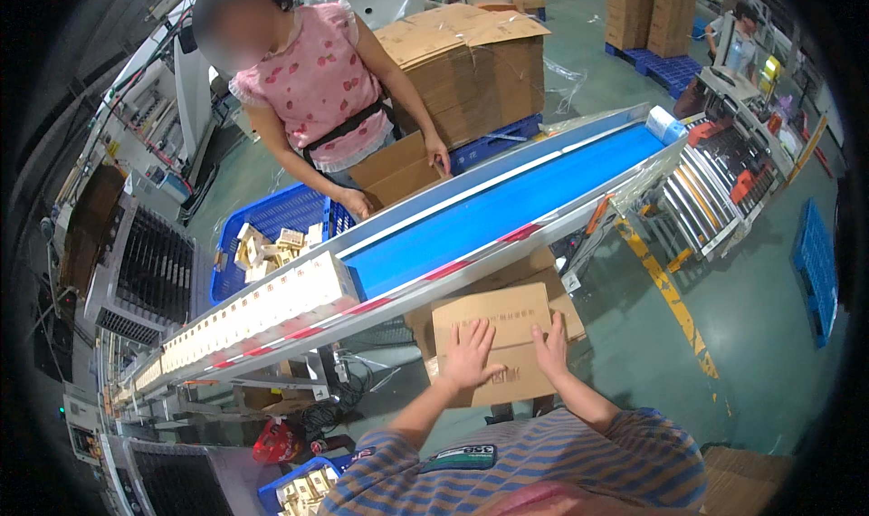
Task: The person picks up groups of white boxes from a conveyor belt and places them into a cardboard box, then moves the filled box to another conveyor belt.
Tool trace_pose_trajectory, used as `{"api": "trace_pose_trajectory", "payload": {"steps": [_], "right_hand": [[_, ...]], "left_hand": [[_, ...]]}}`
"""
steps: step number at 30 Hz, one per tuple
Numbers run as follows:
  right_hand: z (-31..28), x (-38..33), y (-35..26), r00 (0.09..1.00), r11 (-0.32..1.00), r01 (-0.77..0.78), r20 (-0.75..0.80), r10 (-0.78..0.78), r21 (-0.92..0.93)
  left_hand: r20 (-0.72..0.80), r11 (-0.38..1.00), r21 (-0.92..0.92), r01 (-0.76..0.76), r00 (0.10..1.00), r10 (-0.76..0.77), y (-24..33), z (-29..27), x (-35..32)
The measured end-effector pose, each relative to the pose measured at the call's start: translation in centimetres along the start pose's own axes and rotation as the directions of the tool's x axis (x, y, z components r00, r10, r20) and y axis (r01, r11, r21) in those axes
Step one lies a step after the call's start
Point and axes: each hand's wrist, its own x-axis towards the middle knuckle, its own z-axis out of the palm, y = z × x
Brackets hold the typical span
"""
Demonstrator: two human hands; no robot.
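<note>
Both hands (466, 355) (550, 351) on cardboard (515, 346), possibly flat

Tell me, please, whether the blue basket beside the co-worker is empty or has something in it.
Not empty: small pale boxes lie in a jumbled pile inside the blue basket.

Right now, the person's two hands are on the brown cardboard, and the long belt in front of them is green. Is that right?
Not quite: the long belt is blue, not green, as the head view shows. The left hand and the right hand are indeed on the brown cardboard.
</note>
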Motion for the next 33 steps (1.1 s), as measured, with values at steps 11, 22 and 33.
{"api": "trace_pose_trajectory", "payload": {"steps": [11, 22, 33], "right_hand": [[2.4, 3.6, -1.2, 0.994, 0.918, -0.035, -0.113, -0.010, -0.395], [-12.4, 10.2, 10.3, 0.856, 0.864, -0.486, 0.128, 0.501, -0.130], [-35.1, 12.2, 18.6, 0.738, 0.711, -0.669, 0.080, 0.670, 0.215]], "left_hand": [[0.543, -0.503, -0.819, 0.275, 0.652, -0.529, -5.6, 6.8, -2.6], [0.717, -0.575, -0.687, 0.444, 0.287, -0.636, -0.2, 12.9, 3.5], [0.675, -0.143, -0.574, 0.806, 0.367, -0.640, 16.4, 9.8, 21.8]]}}
